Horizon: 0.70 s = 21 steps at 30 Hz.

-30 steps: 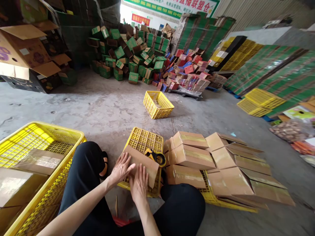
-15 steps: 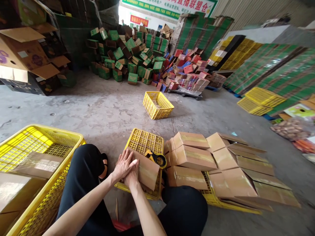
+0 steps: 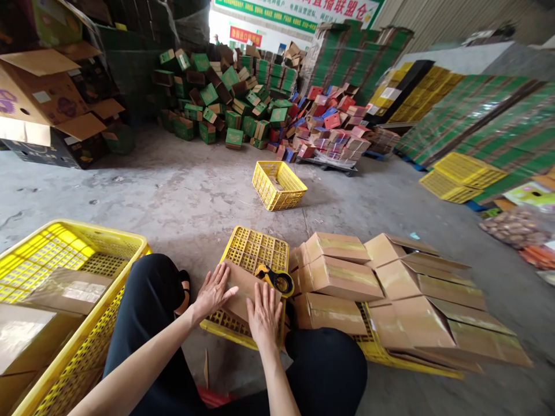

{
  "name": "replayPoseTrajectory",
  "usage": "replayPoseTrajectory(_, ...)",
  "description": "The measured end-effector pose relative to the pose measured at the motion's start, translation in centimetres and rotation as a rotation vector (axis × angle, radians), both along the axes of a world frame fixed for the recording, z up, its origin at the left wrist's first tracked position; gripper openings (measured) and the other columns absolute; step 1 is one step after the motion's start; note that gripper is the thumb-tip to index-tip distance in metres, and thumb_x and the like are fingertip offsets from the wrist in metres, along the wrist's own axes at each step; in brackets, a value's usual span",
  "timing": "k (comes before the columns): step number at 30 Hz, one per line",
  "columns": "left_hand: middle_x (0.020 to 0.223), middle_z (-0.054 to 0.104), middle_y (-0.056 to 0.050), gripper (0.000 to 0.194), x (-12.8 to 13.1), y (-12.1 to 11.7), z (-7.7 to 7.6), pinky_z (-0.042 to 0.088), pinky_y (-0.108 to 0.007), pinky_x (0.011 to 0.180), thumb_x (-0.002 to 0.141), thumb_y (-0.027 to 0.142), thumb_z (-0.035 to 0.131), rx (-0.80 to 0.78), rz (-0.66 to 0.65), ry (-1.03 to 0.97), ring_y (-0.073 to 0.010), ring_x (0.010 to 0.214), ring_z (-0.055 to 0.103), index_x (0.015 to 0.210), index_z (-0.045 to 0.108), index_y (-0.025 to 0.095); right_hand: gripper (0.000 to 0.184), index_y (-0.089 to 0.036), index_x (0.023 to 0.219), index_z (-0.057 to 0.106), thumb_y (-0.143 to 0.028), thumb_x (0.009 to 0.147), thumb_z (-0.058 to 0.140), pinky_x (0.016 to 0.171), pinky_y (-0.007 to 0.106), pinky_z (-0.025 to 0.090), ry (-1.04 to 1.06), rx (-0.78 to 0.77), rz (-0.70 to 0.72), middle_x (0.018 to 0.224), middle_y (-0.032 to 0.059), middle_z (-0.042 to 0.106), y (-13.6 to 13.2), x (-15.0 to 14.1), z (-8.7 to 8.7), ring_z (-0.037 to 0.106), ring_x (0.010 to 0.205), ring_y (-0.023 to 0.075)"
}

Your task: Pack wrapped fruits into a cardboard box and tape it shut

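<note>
A brown cardboard box (image 3: 241, 287) lies on an upturned yellow plastic crate (image 3: 255, 242) between my knees. My left hand (image 3: 213, 296) rests on the box's left end, fingers stretched out. Flat against its right end is my right hand (image 3: 264, 315), with the fingers spread. Both palms hide part of the cardboard. Just behind the right hand, a yellow and black tape dispenser (image 3: 274, 279) lies on the crate, touching or very close to the box.
At my right, several cardboard boxes (image 3: 342, 277) sit on a yellow crate (image 3: 394, 356). A large yellow crate (image 3: 141, 245) on my left holds more boxes (image 3: 71, 289). Another yellow crate (image 3: 280, 193) stands on the floor ahead, before heaped green boxes (image 3: 234, 137).
My hands were together at the box's left part. The right hand has moved right along the box to its other end, while the left stays near the left end.
</note>
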<state>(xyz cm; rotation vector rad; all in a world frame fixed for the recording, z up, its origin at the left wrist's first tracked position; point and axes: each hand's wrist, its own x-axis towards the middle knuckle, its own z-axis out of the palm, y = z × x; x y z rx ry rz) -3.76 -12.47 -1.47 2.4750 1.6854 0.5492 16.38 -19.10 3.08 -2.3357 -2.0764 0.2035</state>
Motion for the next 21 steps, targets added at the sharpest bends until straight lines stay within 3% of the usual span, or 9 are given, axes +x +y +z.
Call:
replayPoseTrajectory(6,0.168,0.035,-0.02,0.083,1.0,-2.1,0.6,0.032,-0.059,0.123,0.1,0.075,0.038,0.007,0.021,-0.03,-0.041,0.157,0.029,0.16,0.046,0.018,0.068,-0.016,0.167,0.025,-0.051,0.109,0.028,0.121,0.063,0.032,-0.036,0.016,-0.227,0.175,0.0187,0.017,-2.5,1.3,-0.8,0.022,0.16,0.0404)
replayPoseTrajectory(11,0.169,0.035,-0.019,0.082,3.0,-5.0,1.1,0.033,-0.061,0.122,0.097,0.077,0.044,0.058,-0.072,-0.036,-0.0442,0.157,0.027,0.161,0.046,0.025,0.072,-0.011,0.165,0.032,-0.053,0.106,0.035,0.119,0.062,0.035,-0.014,0.058,-0.25,0.172,0.0269,0.022,-3.6,0.5,-1.7,0.03,0.156,0.0438)
replayPoseTrajectory(17,0.17,0.034,-0.014,0.079,4.9,-7.8,2.1,0.035,-0.06,0.12,0.096,0.078,0.044,0.08,-0.224,-0.016,-0.0435,0.155,0.033,0.162,0.041,0.034,0.063,-0.022,0.164,0.037,-0.047,0.106,0.038,0.119,0.063,0.034,-0.002,0.081,-0.206,0.174,0.0187,0.024,-5.9,-1.4,-2.2,0.024,0.159,0.0422)
replayPoseTrajectory(21,0.169,0.035,-0.013,0.083,4.2,-8.4,2.6,0.038,-0.055,0.121,0.096,0.079,0.041,0.061,-0.307,-0.015,-0.0391,0.154,0.037,0.165,0.035,0.033,0.061,-0.032,0.166,0.028,-0.041,0.106,0.039,0.12,0.065,0.032,0.015,0.095,-0.121,0.176,0.0104,0.021,-7.3,-1.9,-2.3,0.02,0.161,0.04)
